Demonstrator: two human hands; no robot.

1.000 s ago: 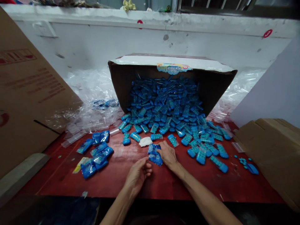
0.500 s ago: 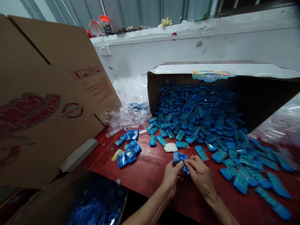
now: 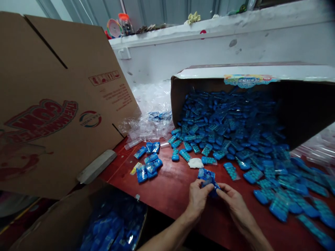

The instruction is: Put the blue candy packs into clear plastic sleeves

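Near the front edge of the red table, my left hand (image 3: 198, 197) pinches a small blue printed packet (image 3: 214, 190) from the left. The fingers of my right hand (image 3: 232, 198) grip the same packet at its right side. Another blue packet (image 3: 205, 173) lies just beyond my fingertips, partly covered. A white crumpled piece (image 3: 195, 162) rests behind it. To the left, several flat blue packets (image 3: 151, 164) lie in a loose group. Blue-capped packs of turquoise pieces (image 3: 230, 170) are spread behind and to the right of my hands.
An overturned carton (image 3: 309, 75) spills many blue packs onto the table (image 3: 167, 195). A large cardboard box (image 3: 104, 101) stands at the left, with a grey block (image 3: 96, 166) at its foot. Clear plastic sleeves (image 3: 149, 129) lie behind. An open box of blue packets (image 3: 104, 230) sits below the table edge.
The view has shifted, so the scene sits further right. My fingers have moved lower on the packets, and one packet is now bent between them, nearer me than the other.
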